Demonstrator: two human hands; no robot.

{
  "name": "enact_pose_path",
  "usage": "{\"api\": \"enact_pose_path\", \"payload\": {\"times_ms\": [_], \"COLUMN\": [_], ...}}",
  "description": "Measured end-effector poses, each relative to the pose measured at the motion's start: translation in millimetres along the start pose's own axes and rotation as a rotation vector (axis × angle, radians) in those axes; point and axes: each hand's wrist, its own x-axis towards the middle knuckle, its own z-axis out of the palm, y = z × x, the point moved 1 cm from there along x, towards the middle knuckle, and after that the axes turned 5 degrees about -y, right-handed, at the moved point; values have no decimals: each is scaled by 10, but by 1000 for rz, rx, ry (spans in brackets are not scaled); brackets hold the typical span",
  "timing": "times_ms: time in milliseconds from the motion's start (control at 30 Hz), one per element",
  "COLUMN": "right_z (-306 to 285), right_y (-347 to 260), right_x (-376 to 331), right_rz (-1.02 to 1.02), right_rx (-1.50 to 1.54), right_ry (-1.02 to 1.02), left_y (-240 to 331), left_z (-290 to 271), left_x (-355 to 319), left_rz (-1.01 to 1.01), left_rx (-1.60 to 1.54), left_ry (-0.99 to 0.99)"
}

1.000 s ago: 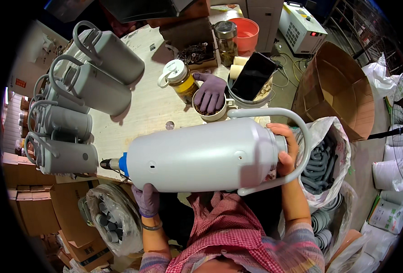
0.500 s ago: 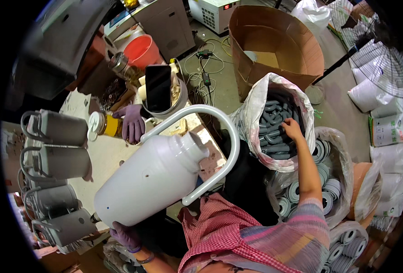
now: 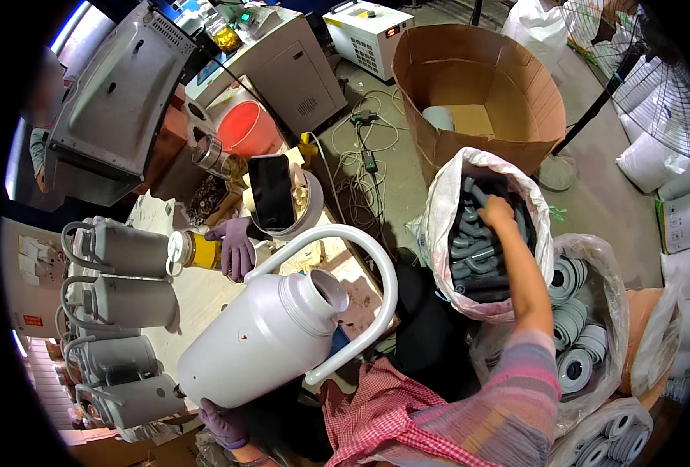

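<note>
A large light-grey vacuum jug body (image 3: 255, 342) with a big loop handle (image 3: 388, 268) lies tilted in front of me, its open mouth pointing up and right. My left hand (image 3: 224, 424), in a purple glove, grips its lower end; some fingers are hidden beneath it. Reaching to the right, my bare right hand (image 3: 498, 212) is inside a white woven sack (image 3: 445, 276) full of curved grey plastic parts (image 3: 469, 241). Its fingers are closed at the end of one curved grey part (image 3: 476, 191) that sticks out past them.
Several grey jugs with handles (image 3: 135, 303) lie along the table's left side. A phone (image 3: 271, 193) leans on a bucket beside a purple glove (image 3: 236, 247). Behind the sack stands an open cardboard box (image 3: 485, 47); bags of grey ring-shaped parts (image 3: 575, 370) sit at right. Cables (image 3: 368, 156) cross the floor.
My right hand has moved deeper toward the sack's far side, and a curved grey part now shows at its fingers. The view has shifted; my left hand stays on the jug.
</note>
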Motion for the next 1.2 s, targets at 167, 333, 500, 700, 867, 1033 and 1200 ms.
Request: {"api": "enact_pose_path", "payload": {"times_ms": [167,333,500,700,867,1033,1200], "right_z": [-430,-144,-439,-550,-722,-826,-885], "right_y": [875,1123,732,660,607,509,556], "right_x": [-1229,-2082,-2601,-2892,-3058,-3134,-2966], "right_rz": [-121,-323,-298,-715,-858,-925,-593], "right_rx": [717,727,711,809,786,768,461], "right_ry": [-7,351,348,630,673,745,369], "left_y": [129,410,545,277,645,484,562], "left_z": [131,386,370,304,400,339,379], "left_x": [-108,1,-36,19,-50,1,-55], "left_rz": [-118,-18,35,108,48,25,38], "left_rx": [-110,-564,-646,-522,-599,-625,-623], "left_ry": [87,-23,-74,-8,-55,-62,-41]}}
